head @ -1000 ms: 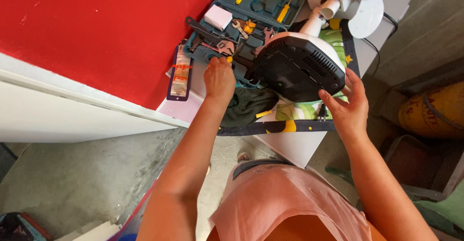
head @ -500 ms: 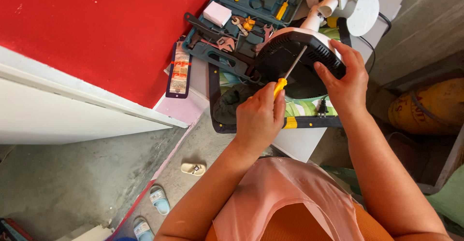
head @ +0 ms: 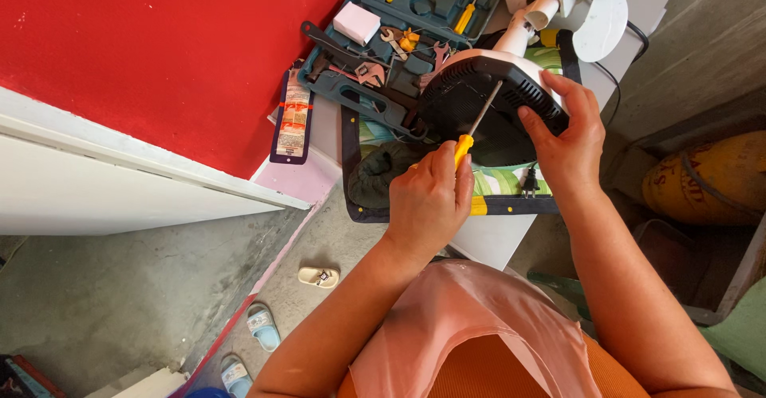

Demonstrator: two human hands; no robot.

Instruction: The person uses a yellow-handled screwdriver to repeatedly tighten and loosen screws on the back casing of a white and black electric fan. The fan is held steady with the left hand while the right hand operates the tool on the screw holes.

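Screwdriver [head: 477,120] now clamped in our left hand [head: 428,199], moved over from the toolbox [head: 415,7], its tip set on the fan base [head: 499,99] tilted on the desk [head: 495,234], our right hand [head: 568,139] gripping the rim.

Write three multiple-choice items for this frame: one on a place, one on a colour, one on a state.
1. Where does the open tool case lie?
A. on the floor by the sandals
B. on the table, beyond the black fan base
C. on the person's lap

2. What colour is the handle of the screwdriver in the left hand?
A. yellow
B. red
C. green

3. What is the right hand doing?
A. hanging free
B. gripping the edge of the black fan base
C. holding a wrench

Answers: 1 B, the case sits on the table behind the base. 2 A, yellow shows above the fist. 3 B, the fingers wrap over the base's rim.
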